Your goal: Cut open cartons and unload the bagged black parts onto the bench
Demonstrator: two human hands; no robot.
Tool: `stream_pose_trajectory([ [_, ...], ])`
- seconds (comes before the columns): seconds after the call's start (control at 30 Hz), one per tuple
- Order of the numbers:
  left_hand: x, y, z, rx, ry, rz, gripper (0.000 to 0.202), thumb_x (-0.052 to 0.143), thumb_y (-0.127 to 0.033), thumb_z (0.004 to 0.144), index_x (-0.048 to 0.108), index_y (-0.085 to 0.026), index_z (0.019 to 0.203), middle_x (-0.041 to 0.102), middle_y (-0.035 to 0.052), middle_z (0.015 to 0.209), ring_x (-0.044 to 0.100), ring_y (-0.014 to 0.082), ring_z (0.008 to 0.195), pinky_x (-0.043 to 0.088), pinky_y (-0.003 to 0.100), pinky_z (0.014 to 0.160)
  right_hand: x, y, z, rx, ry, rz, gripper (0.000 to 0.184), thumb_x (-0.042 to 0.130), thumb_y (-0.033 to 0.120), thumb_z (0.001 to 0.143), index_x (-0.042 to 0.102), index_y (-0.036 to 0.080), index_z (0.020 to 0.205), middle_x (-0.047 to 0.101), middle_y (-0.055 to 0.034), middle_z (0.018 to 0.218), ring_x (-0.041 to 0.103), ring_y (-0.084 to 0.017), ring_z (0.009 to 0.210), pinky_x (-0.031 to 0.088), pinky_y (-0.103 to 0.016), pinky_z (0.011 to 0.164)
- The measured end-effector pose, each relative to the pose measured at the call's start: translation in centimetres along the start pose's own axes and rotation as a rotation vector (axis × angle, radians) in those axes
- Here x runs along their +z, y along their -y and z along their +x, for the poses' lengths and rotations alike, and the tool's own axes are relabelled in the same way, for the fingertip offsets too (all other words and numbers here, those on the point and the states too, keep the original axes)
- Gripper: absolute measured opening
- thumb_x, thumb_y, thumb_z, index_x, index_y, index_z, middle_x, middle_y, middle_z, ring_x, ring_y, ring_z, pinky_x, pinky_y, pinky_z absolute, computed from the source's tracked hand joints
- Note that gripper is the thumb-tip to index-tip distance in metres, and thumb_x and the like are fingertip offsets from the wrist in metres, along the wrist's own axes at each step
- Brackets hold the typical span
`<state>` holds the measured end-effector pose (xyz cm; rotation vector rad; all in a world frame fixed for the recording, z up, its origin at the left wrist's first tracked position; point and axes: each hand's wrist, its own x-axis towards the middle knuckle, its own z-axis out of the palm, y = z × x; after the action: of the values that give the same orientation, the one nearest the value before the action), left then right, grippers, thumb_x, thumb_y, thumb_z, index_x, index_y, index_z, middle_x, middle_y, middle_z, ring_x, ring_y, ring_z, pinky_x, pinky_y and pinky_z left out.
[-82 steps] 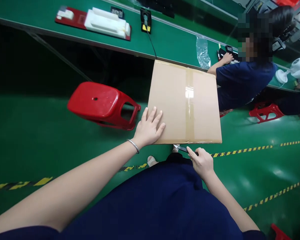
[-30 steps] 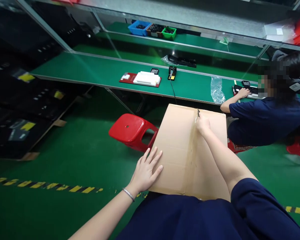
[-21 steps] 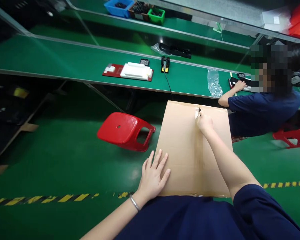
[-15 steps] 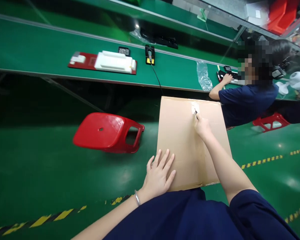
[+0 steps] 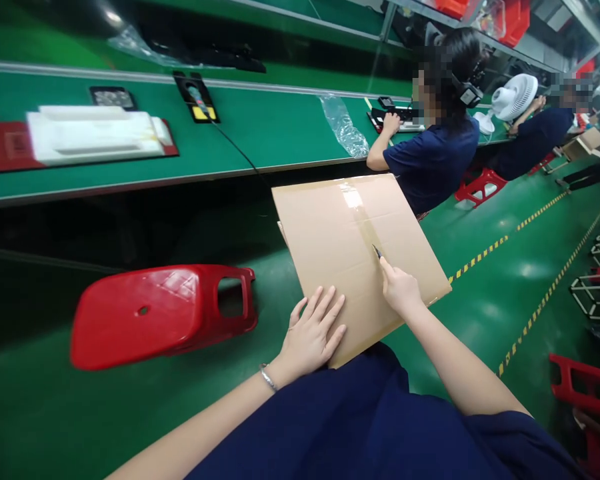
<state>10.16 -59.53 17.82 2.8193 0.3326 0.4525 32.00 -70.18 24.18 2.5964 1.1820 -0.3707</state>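
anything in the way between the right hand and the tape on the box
Nothing visible but the dark tool in the right hand, its tip at the tape. The left hand lies on the box, off the tape.

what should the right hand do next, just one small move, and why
Probably draw the slim dark cutter a little nearer along the glossy tan tape strip: the right hand holds it with its tip at the strip, partway across the brown cardboard box, while the spread left hand rests on the box, left of that line.
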Motion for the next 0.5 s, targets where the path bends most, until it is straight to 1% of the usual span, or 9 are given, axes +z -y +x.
stream_pose_trajectory([
  [0.17,0.0,0.6,0.5,0.038,-0.010,-0.034,0.054,0.047,-0.039,0.095,0.047,-0.017,0.145,0.045,0.0135,0.150,0.039,0.0322,0.141,0.021,0.047,0.113,2.5,-1.8,-4.9,-0.005,-0.010,-0.021,0.055,0.051,0.015,0.100,0.040,0.022,0.154,0.060,-0.0065,0.094,0.062,-0.023,0.074,0.050,-0.027,0.061],
  [0.27,-0.3,1.5,1.6,0.044,0.003,-0.047,0.053,0.045,-0.039,0.096,0.047,-0.016,0.144,0.048,0.0141,0.148,0.044,0.0306,0.138,0.023,0.046,0.112,4.1,-3.0,-8.1,-0.032,-0.051,-0.001,0.051,0.046,0.014,0.100,0.045,0.019,0.151,0.059,-0.0062,0.090,0.061,-0.020,0.069,0.045,-0.025,0.055],
  [0.33,-0.5,2.6,3.2,0.042,0.019,-0.049,0.049,0.042,-0.038,0.098,0.050,-0.016,0.141,0.050,0.0143,0.146,0.046,0.0302,0.136,0.025,0.047,0.111,5.1,-3.8,-10.1,-0.063,-0.091,0.027,0.048,0.040,0.013,0.100,0.050,0.016,0.147,0.058,-0.0060,0.086,0.059,-0.017,0.064,0.041,-0.025,0.051],
  [0.37,-0.6,3.3,4.3,0.040,0.027,-0.049,0.048,0.040,-0.038,0.098,0.053,-0.015,0.138,0.052,0.0143,0.145,0.048,0.0303,0.135,0.026,0.047,0.110,5.5,-4.2,-11.1,-0.092,-0.144,0.049,0.046,0.035,0.012,0.101,0.054,0.013,0.144,0.056,-0.0056,0.082,0.057,-0.016,0.061,0.039,-0.026,0.049],
  [0.43,-0.7,4.9,7.0,0.034,0.042,-0.049,0.046,0.036,-0.036,0.099,0.058,-0.013,0.132,0.057,0.0144,0.140,0.050,0.0307,0.133,0.027,0.049,0.110,6.1,-4.8,-13.1,-0.159,-0.296,0.104,0.046,0.027,0.011,0.104,0.059,0.008,0.136,0.051,-0.0043,0.073,0.052,-0.015,0.054,0.035,-0.028,0.045],
  [0.5,-0.5,6.3,10.2,0.035,0.061,-0.054,0.045,0.034,-0.035,0.100,0.061,-0.012,0.127,0.060,0.0141,0.136,0.051,0.0302,0.131,0.027,0.050,0.111,6.3,-5.4,-15.0,-0.219,-0.430,0.160,0.046,0.021,0.011,0.107,0.061,0.005,0.130,0.046,-0.0026,0.067,0.046,-0.014,0.049,0.031,-0.030,0.043],
])
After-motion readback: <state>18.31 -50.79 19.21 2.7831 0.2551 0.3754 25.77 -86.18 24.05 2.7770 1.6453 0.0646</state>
